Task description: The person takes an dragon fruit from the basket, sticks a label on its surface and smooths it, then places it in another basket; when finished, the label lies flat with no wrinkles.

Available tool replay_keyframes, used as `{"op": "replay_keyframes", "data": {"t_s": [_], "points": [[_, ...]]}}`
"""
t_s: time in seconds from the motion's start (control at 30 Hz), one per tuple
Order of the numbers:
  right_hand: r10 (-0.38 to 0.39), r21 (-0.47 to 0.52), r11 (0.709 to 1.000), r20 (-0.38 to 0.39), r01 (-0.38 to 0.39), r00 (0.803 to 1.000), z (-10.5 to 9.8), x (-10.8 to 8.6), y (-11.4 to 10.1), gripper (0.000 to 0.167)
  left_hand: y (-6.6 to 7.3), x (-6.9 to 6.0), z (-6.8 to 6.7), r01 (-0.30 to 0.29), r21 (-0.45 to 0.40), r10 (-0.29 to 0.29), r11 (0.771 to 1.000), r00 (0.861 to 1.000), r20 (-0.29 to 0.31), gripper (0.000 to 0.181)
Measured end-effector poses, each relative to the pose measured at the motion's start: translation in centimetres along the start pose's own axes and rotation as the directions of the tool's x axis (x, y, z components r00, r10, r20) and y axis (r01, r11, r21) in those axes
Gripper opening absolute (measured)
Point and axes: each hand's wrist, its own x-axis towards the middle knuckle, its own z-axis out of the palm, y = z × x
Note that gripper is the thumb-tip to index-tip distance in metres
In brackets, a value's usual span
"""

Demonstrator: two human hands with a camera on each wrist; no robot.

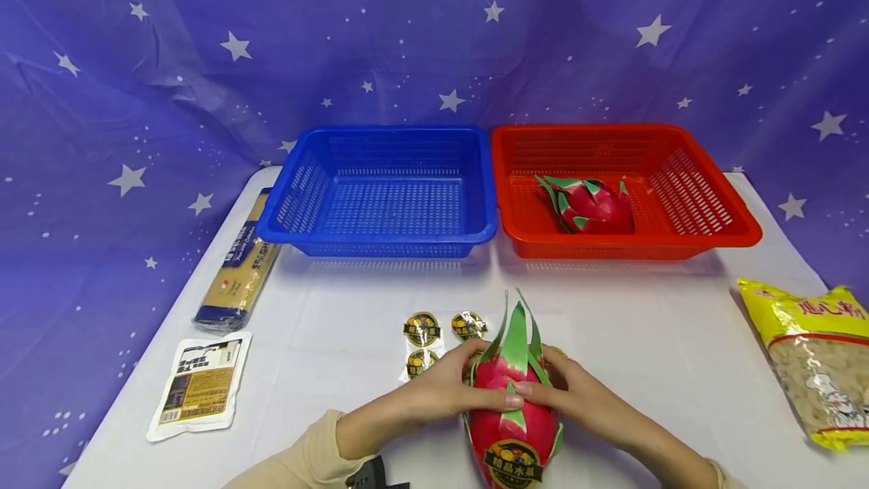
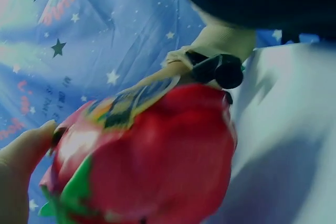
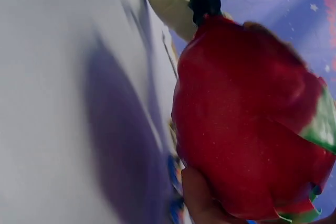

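Note:
Both hands grip a red dragon fruit (image 1: 498, 421) with green leaf tips at the front middle of the table. My left hand (image 1: 451, 383) holds its left side and my right hand (image 1: 573, 395) its right side, the thumbs lying across the front. A round black-and-gold sticker (image 1: 514, 463) is on the fruit's lower end. In the left wrist view, the same sticker (image 2: 123, 108) shows on the red skin. The right wrist view has the fruit (image 3: 247, 114) held above the white table. Behind the hands lies a sheet of round stickers (image 1: 422, 329), partly hidden by them.
A blue basket (image 1: 376, 249) and a red basket (image 1: 611, 251) stand side by side at the back. Another dragon fruit (image 1: 597, 206) lies in the red one. Spaghetti (image 1: 237, 270) and a white pouch (image 1: 200, 383) lie left, a yellow pasta bag (image 1: 815, 361) right.

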Motion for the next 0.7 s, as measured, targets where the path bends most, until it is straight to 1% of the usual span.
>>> {"op": "replay_keyframes", "data": {"t_s": [0.1, 0.17, 0.23, 0.3, 0.37, 0.43, 0.5, 0.53, 0.63, 0.67, 0.7], "points": [[-0.032, 0.037, 0.999, 0.009, 0.032, 0.999, -1.6, 0.0, -0.3, 0.064, 0.7, 0.5, -0.7, -0.022, 0.027, 0.021, 0.999, 0.999, 0.035, 0.058], [-0.066, 0.04, 0.997, -0.005, 0.066, 0.998, -2.8, -0.1, -0.6, 0.064, 1.1, 0.9, -1.1, -0.035, 0.051, 0.034, 0.998, 0.999, 0.034, 0.056], [-0.1, 0.025, 0.995, -0.049, 0.101, 0.994, -4.1, -0.1, -1.0, 0.062, 1.4, 1.5, -1.5, -0.046, 0.066, 0.046, 0.997, 0.999, 0.01, 0.054], [-0.135, 0.017, 0.99, -0.114, 0.137, 0.984, -5.4, -0.1, -1.5, 0.059, 1.7, 2.3, -1.9, -0.06, 0.082, 0.062, 0.995, 0.998, -0.031, 0.052], [-0.168, 0.03, 0.984, -0.177, 0.176, 0.97, -6.8, 0.1, -2.2, 0.054, 2.0, 3.4, -2.2, -0.08, 0.086, 0.087, 0.993, 0.993, -0.08, 0.051], [-0.193, 0.071, 0.974, -0.229, 0.214, 0.954, -8.2, 0.4, -3.0, 0.047, 2.5, 4.7, -2.6, -0.107, 0.085, 0.117, 0.991, 0.985, -0.128, 0.051], [-0.213, 0.165, 0.951, -0.265, 0.262, 0.94, -9.6, 1.0, -3.9, 0.038, 3.1, 6.1, -2.9, -0.127, 0.046, 0.133, 0.991, 0.976, -0.174, 0.051], [-0.221, 0.223, 0.932, -0.279, 0.287, 0.935, -10.3, 1.4, -4.3, 0.034, 3.4, 6.8, -3.0, -0.14, 0.019, 0.141, 0.99, 0.972, -0.189, 0.052], [-0.238, 0.373, 0.859, -0.316, 0.351, 0.919, -12.1, 2.6, -5.7, 0.027, 4.3, 8.6, -3.1, -0.153, -0.07, 0.133, 0.986, 0.964, -0.231, 0.055], [-0.237, 0.417, 0.834, -0.322, 0.362, 0.917, -12.7, 3.1, -6.2, 0.026, 4.6, 9.1, -3.0, -0.154, -0.099, 0.127, 0.983, 0.962, -0.24, 0.055], [-0.231, 0.447, 0.817, -0.325, 0.364, 0.917, -13.2, 3.5, -6.7, 0.025, 4.9, 9.7, -2.9, -0.155, -0.12, 0.122, 0.981, 0.962, -0.244, 0.055]]}}
